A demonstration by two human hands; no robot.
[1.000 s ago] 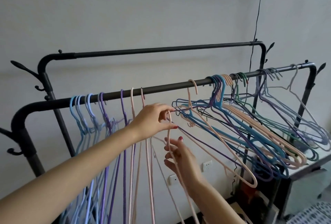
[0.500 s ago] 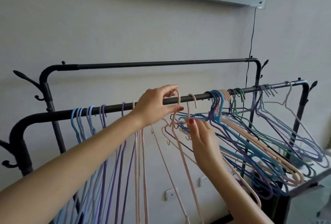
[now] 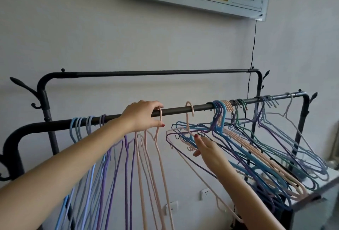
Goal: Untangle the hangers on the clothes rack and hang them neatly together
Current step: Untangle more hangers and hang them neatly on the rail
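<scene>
Light: we are seeing soft, even daylight, with no hard shadows.
Blur: the tangled pastel wire hangers (image 3: 266, 149) are smearing slightly.
Edges: straight lines are bowing.

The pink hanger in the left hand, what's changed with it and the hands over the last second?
The left hand lifted the pink hanger from below the front rail and hooked it on beside the sorted pink ones, still pinching its hook. The right hand let go of it and moved right into the tangled hangers. The lone pink hanger and the sorted blue and purple ones stayed put.
</scene>
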